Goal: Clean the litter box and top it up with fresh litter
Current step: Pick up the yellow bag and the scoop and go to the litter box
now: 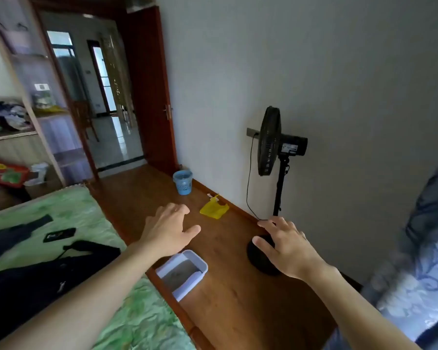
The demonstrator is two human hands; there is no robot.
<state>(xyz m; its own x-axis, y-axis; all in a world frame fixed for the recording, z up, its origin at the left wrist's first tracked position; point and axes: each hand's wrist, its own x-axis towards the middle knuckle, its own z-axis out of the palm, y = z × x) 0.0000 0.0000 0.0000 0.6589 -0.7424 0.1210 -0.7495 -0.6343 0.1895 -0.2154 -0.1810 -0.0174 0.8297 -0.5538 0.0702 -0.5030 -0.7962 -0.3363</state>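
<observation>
At the far left we saw a bed with a green cover, dark clothing lying on it. Our left hand was stretched out in the air over the wooden floor, fingers straight and spread, holding nothing. Below its wrist stood the litter box, a white tray on the floor hard against the bed's edge, with greyish litter in it. Further back, near the wall, stood a blue basket, and closer to us than it lay a yellow scoop-like thing on the floor. Our right hand was likewise raised with fingers loosely spread and empty, in front of the round black base of a standing fan. At the far right hung a blue patterned cloth.
</observation>
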